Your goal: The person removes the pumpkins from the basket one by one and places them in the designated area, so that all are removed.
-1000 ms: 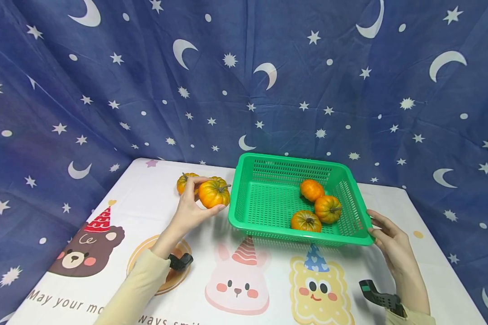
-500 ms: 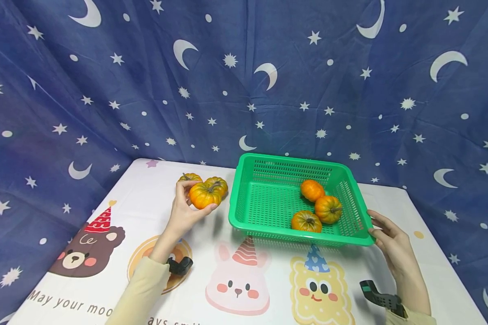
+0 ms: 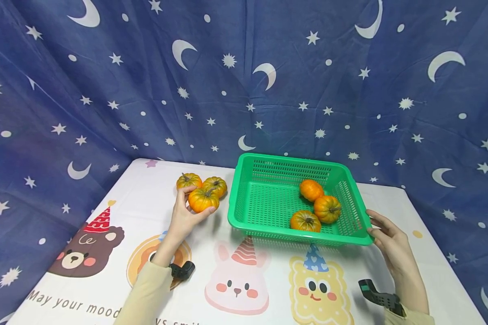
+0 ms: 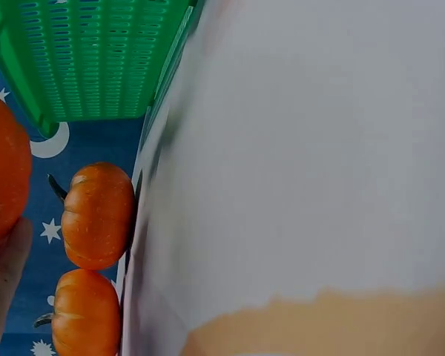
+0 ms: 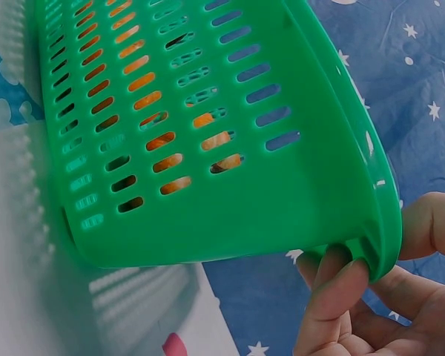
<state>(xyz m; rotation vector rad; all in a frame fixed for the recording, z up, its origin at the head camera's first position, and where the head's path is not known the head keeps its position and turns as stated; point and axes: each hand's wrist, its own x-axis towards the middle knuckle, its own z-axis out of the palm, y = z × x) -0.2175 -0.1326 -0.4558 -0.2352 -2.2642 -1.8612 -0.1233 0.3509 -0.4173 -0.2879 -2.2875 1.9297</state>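
Observation:
My left hand [image 3: 182,221] holds a small orange pumpkin [image 3: 201,201] between thumb and fingers, left of the green basket [image 3: 236,198]. Just behind it two more pumpkins stand side by side on the table, a left one [image 3: 188,180] and a right one [image 3: 215,184]. The left wrist view shows the held pumpkin [image 4: 4,174] cut off by the edge. At the basket's right end, my right hand [image 3: 395,246] pinches the rim [image 5: 389,215], thumb and fingers on either side of it. Inside the basket, towards its right, lie three pumpkins [image 3: 327,209].
A white tablecloth [image 3: 179,311] with printed cartoon figures covers the table. Behind the table hangs a blue curtain [image 3: 211,76] with moons and stars. The basket stands close to the table's back edge.
My left hand has carried the pumpkin leftward from beside the basket's rim, then lowered it in front of the other two. The right hand and the basket stay put.

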